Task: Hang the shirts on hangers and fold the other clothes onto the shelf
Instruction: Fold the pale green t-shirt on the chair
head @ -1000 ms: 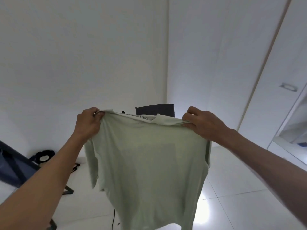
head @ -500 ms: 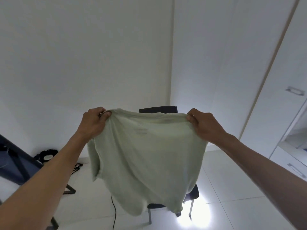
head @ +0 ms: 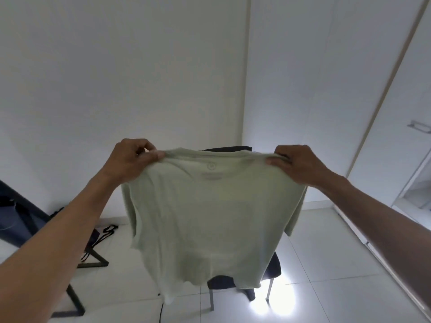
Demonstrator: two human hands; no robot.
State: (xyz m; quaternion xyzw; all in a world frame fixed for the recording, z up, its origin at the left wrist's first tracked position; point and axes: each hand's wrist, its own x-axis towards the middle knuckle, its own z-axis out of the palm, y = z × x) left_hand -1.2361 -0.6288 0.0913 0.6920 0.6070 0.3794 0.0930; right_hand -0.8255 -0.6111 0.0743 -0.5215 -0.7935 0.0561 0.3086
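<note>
pale green shirt [head: 210, 220], dark chair [head: 271, 269]

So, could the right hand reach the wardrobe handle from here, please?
Probably not yet: the right hand grips the shirt, as does the left hand, and the handle sits well off to the right.

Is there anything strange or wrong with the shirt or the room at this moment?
Nothing stands out. The pale green cotton shirt hangs spread out, undamaged, gripped at its shoulders by the left hand and right hand. Behind it, the dark chair stands upright on the white tiled floor.
</note>
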